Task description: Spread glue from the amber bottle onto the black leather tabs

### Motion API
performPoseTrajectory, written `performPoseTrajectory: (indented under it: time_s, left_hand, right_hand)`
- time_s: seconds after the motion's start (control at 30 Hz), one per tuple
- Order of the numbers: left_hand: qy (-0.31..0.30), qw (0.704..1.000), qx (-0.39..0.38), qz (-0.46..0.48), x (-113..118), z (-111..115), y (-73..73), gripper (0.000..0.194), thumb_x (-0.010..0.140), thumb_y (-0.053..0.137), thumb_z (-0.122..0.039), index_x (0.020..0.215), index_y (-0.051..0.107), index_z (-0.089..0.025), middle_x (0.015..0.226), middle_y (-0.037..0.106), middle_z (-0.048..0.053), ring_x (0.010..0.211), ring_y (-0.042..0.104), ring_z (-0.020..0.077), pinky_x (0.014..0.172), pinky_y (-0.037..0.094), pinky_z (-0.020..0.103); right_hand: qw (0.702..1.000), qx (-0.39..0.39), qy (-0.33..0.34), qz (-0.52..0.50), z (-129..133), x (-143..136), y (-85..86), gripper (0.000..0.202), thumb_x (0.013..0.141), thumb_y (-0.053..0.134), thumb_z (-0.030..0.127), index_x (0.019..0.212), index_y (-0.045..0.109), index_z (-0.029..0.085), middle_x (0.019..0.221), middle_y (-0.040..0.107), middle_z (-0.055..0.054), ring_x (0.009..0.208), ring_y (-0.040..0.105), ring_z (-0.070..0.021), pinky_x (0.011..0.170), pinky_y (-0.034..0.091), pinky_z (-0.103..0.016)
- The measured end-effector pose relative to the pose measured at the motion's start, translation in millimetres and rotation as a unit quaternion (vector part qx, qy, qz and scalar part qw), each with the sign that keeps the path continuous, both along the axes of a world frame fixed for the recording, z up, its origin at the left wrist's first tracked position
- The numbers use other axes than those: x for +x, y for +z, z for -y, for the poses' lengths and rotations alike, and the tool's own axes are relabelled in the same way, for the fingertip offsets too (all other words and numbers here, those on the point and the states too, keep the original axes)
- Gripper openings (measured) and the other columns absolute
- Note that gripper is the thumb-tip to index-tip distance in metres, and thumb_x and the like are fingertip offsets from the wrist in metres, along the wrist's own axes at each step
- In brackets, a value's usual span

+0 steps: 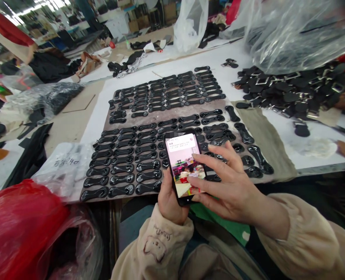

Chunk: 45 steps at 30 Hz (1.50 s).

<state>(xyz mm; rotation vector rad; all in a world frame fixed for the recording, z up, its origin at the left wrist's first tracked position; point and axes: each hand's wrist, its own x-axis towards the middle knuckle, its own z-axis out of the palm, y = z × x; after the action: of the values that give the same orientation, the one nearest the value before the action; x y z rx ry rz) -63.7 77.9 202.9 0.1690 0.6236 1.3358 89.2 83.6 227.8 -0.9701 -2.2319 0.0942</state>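
A smartphone with a lit screen stands tilted in front of my body, above the near edge of the table. My left hand is closed around its lower left side. Over the right part of the screen hovers my right hand, its fingers spread and holding nothing; whether a fingertip touches the glass I cannot tell. Behind the phone, rows of glossy black straps with rounded ends lie on a brownish board. The phone and my right hand hide some of them.
At the right lies a heap of black straps with metal buckles, beneath a large clear plastic bag. A red plastic bag fills the lower left, near a labelled clear bag. A white bag stands at the back.
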Motion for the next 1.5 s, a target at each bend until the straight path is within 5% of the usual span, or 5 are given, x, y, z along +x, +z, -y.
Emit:
performPoseTrajectory:
  time_s: [0.17, 0.57, 1.1, 1.5]
  left_hand:
    - [-0.011, 1.000, 0.009, 0.011, 0.0, 1.2, -0.7, 0.047, 0.095, 0.044, -0.049, 0.122, 0.066, -0.017, 0.121, 0.069, 0.010, 0.112, 0.064, 0.0247, 0.106, 0.045, 0.039]
    - [-0.015, 0.999, 0.041, 0.026, 1.9, -0.3, 0.8, 0.048, 0.098, 0.037, -0.048, 0.121, 0.067, -0.018, 0.123, 0.068, 0.009, 0.122, 0.058, 0.0275, 0.110, 0.041, 0.045]
    - [-0.008, 1.000, 0.028, 0.011, 1.4, -0.2, 1.1, 0.049, 0.097, 0.038, -0.048, 0.121, 0.066, -0.017, 0.123, 0.068, 0.010, 0.122, 0.058, 0.0280, 0.109, 0.042, 0.045]
    - [-0.011, 0.999, 0.035, 0.003, 0.7, 0.7, 1.4, 0.049, 0.097, 0.037, -0.049, 0.122, 0.066, -0.019, 0.125, 0.067, 0.009, 0.122, 0.058, 0.0281, 0.112, 0.039, 0.044]
  right_hand:
    - [1.000, 0.001, 0.011, -0.015, 0.0, 0.9, -1.8, 0.024, 0.083, 0.070, 0.034, 0.107, 0.069, 0.029, 0.139, 0.051, -0.007, 0.135, 0.035, -0.0341, 0.112, 0.021, -0.068]
    - [0.987, 0.081, -0.107, -0.092, -11.9, 13.0, -3.7, 0.019, 0.079, 0.073, 0.019, 0.097, 0.071, 0.023, 0.125, 0.061, -0.010, 0.124, 0.049, -0.0353, 0.102, 0.044, -0.059]
    - [0.988, 0.076, -0.100, -0.092, -12.1, 10.7, -6.7, 0.019, 0.077, 0.074, 0.015, 0.096, 0.072, 0.021, 0.123, 0.062, -0.010, 0.124, 0.049, -0.0347, 0.103, 0.043, -0.059]
    - [0.998, 0.055, -0.018, -0.018, -6.8, 9.5, -6.0, 0.018, 0.081, 0.071, 0.024, 0.099, 0.071, 0.026, 0.134, 0.057, -0.005, 0.130, 0.042, -0.0342, 0.115, 0.023, -0.066]
